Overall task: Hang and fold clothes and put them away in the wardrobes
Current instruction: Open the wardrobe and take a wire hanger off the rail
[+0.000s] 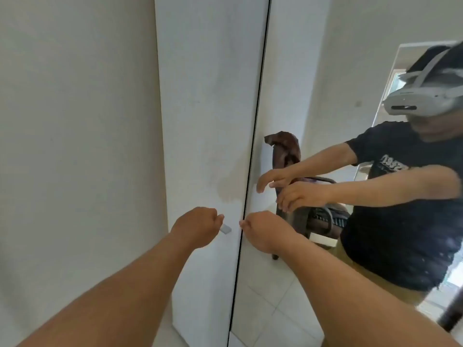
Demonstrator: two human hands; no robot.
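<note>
A tall wardrobe stands in front of me with a white door on the left and a mirrored door on the right. A small grey handle sticks out of the white door. My left hand is just short of that handle with loosely curled fingers that hold nothing. My right hand hovers at the mirrored door's left edge, fingers also loosely curled and empty. In the mirror, a brown garment hangs over a chair back.
A plain wall runs along the left of the wardrobe. The mirror reflects me with a headset, a dark chair behind me, and a pale tiled floor.
</note>
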